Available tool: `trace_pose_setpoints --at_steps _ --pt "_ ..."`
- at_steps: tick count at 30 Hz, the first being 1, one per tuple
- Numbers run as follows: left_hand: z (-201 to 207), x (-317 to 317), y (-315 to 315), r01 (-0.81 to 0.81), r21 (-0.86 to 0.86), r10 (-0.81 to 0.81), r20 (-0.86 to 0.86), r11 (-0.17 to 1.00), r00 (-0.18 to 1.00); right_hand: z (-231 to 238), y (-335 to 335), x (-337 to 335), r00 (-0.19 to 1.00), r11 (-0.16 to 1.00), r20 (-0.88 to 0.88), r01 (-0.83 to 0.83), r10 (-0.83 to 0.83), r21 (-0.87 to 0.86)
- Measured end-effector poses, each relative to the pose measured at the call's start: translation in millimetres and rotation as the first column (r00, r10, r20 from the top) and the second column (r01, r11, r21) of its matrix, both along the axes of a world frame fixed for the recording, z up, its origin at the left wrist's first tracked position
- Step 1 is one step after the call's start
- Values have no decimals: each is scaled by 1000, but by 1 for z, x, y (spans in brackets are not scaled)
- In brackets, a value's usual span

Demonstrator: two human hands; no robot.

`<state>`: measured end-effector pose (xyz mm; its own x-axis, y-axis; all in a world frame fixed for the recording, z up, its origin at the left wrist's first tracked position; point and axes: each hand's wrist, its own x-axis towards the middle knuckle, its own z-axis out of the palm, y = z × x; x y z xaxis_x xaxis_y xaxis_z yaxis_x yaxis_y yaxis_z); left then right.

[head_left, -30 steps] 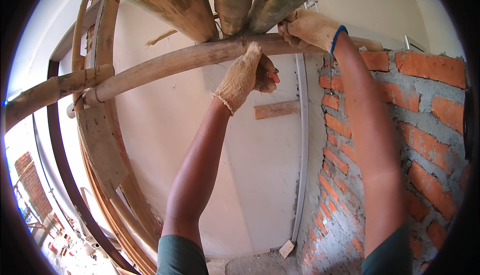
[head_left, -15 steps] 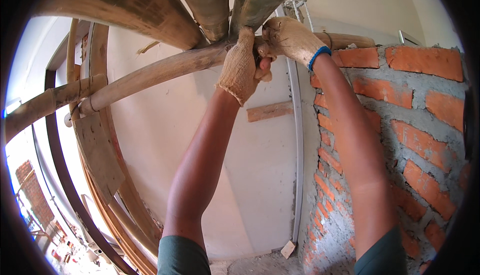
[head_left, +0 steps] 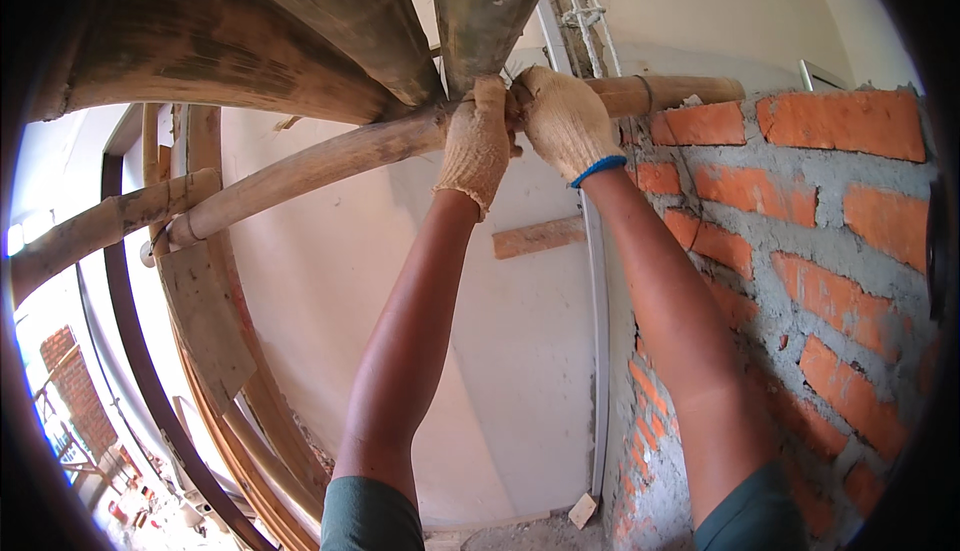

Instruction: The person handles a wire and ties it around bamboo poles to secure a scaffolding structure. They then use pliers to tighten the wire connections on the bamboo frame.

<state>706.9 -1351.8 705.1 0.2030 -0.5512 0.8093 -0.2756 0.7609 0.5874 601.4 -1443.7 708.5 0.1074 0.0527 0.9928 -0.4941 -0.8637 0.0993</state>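
A long bamboo pole (head_left: 330, 156) runs across overhead, its right end resting on a red brick wall (head_left: 800, 231). My left hand (head_left: 478, 141), in a knit work glove, is closed around the pole from below. My right hand (head_left: 565, 121), gloved with a blue cuff, grips the same pole right beside it, the two hands touching. A thin wire or tie seems pinched between them, too small to tell. Wide bamboo planks (head_left: 480, 1) lie across the pole just above my hands.
A second bamboo pole (head_left: 110, 221) crosses at the left, tied near a board (head_left: 205, 321). A plastered wall (head_left: 340, 311) with a short wooden strip (head_left: 538, 237) stands behind. A white pipe (head_left: 600, 351) runs down the corner. Rubble lies on the floor below.
My right hand has slid left along the pole to meet my left hand. The view has moved closer to the pole and planks.
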Motion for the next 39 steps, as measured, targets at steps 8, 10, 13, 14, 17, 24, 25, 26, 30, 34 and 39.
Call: trace_pose_setpoints --at_steps 8,10,13,14,17,24,25,26,30,34,39 --pt "12 3 11 -470 146 418 285 870 862 -5 2 8 1000 998 16 9 -8 -61" --pt "16 13 2 -574 -80 549 425 815 720 0 -3 10 997 997 47 -62 64 -47" --pt "20 15 -1 -629 -103 585 505 771 635 4 -7 5 1000 989 8 -27 28 -146" --pt "21 9 3 -641 -54 569 521 766 636 4 -7 1 1000 980 -17 6 -9 -197" --pt "21 -9 19 -463 253 388 295 849 873 2 10 -2 951 931 61 -310 304 191" --pt "18 -3 2 -350 225 334 106 909 936 -17 31 -1 957 979 219 -204 193 29" --pt "18 -5 0 -268 234 260 65 935 963 -17 28 1 953 981 239 -196 188 7" --pt "17 -6 -2 -183 239 183 23 954 983 -17 26 2 948 982 258 -187 185 -15" --pt "13 -3 -8 119 165 -99 -123 979 987 -22 30 6 943 987 291 -158 160 -31" --pt "12 -5 -9 318 113 -305 -122 941 945 -25 24 8 940 984 297 -141 166 -105" --pt "25 7 -22 357 218 -269 -348 908 898 -27 27 7 950 976 228 -203 215 -74"
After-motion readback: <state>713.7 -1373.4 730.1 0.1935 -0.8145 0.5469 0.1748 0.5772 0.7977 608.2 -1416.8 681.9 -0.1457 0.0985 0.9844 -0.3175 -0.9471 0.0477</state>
